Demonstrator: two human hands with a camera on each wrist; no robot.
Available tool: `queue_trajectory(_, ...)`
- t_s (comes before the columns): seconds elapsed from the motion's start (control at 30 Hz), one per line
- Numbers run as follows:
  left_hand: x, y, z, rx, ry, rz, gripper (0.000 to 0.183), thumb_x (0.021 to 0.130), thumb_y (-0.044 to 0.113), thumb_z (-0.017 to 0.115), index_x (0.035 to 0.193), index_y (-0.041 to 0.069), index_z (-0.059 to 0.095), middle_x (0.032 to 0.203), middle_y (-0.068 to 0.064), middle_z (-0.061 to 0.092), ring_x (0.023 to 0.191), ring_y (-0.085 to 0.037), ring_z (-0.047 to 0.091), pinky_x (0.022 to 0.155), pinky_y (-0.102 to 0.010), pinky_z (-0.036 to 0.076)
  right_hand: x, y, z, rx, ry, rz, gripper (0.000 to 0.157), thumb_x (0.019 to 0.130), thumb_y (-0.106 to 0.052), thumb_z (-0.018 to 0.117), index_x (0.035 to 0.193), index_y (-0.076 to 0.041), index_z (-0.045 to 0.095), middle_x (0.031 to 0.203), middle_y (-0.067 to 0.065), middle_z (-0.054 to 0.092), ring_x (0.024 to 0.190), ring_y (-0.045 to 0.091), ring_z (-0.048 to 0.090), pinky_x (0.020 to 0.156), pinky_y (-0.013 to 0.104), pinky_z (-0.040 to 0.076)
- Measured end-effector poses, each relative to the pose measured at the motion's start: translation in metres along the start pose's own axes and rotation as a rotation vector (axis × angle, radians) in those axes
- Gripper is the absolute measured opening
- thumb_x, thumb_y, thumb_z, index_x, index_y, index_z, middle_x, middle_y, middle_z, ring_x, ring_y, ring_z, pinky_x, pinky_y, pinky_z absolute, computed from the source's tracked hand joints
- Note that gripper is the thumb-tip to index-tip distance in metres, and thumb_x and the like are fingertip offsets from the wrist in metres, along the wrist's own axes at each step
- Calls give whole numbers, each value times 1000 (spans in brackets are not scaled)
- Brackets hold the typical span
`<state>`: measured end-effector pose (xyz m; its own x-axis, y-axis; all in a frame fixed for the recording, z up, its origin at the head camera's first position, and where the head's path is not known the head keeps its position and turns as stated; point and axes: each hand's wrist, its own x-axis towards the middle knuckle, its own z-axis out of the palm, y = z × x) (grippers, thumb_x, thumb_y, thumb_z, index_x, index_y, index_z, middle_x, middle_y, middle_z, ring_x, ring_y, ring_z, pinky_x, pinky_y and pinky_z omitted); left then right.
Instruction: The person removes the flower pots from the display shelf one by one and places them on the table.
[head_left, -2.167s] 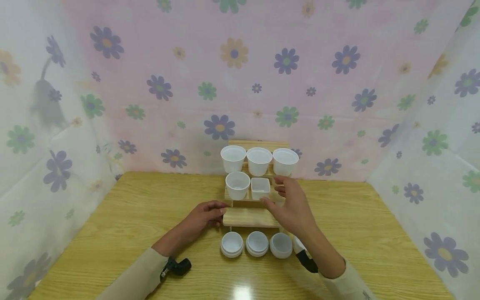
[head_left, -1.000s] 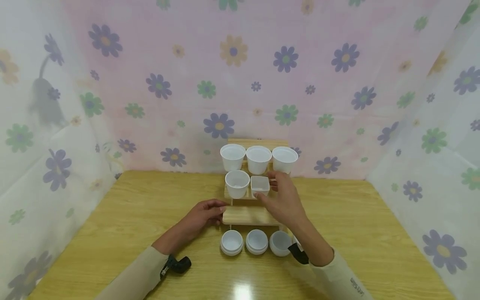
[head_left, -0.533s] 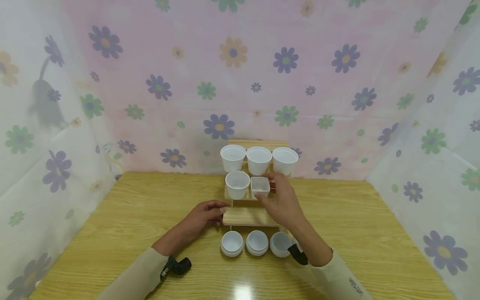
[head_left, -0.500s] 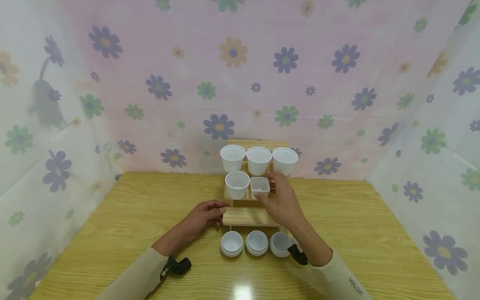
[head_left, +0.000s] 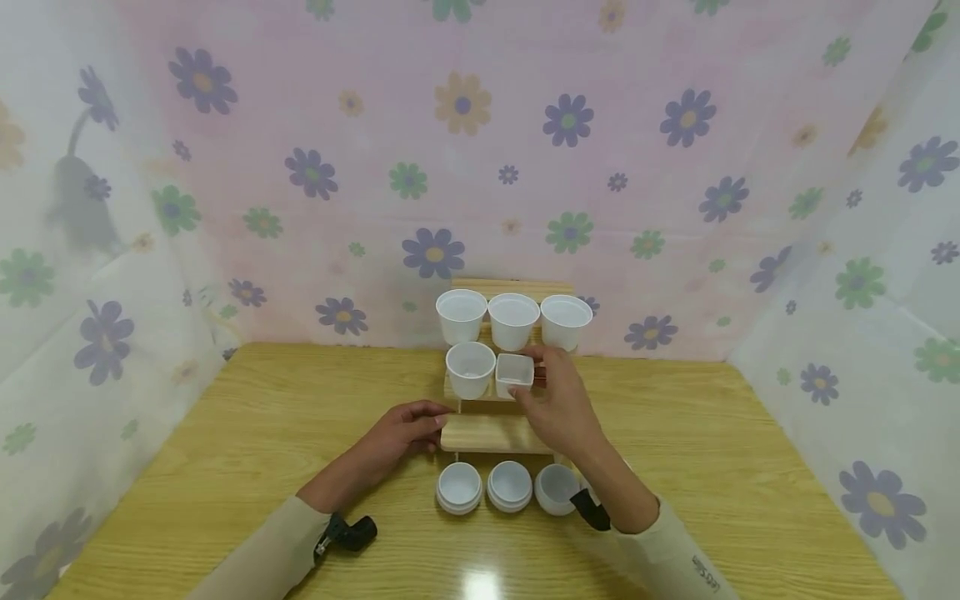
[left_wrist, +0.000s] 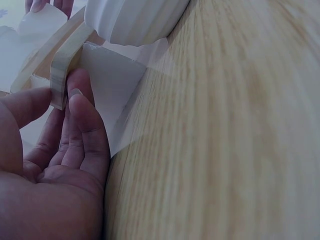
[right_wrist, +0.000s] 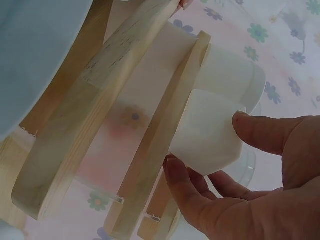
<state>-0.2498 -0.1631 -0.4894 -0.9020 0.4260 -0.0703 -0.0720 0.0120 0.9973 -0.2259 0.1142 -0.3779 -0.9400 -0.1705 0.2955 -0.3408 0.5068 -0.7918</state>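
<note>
A stepped wooden display stand is at mid-table. My left hand pinches the left end of its lowest board between thumb and fingers. On the middle tier, my right hand grips a small square white cup, thumb on its front side and fingers behind its right side; the right wrist view shows the cup between thumb and fingertips, at the board's edge. Left of it on that tier is a round white cup.
Three round white cups, the middle one among them, line the top tier. Three rounded white jars, with one in the centre, stand on the table before the stand. Flower-patterned cloth encloses the back and sides.
My right hand has moved left from beside the square cup and taken hold of it. The left hand stays on the board's end. The view has shifted slightly.
</note>
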Motion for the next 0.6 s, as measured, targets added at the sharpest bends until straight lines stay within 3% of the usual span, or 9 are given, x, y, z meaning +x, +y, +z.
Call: queue_trajectory(0.6,-2,1,2,-10,21,-18,38,109,23,63,137,-3,63,104,-5,70,91,-16,65,80,-28,56,-6,-1,-7,-2,14,-35,53,95,3,76,142,5,50,139,20,52,125,39,62,106,48,54)
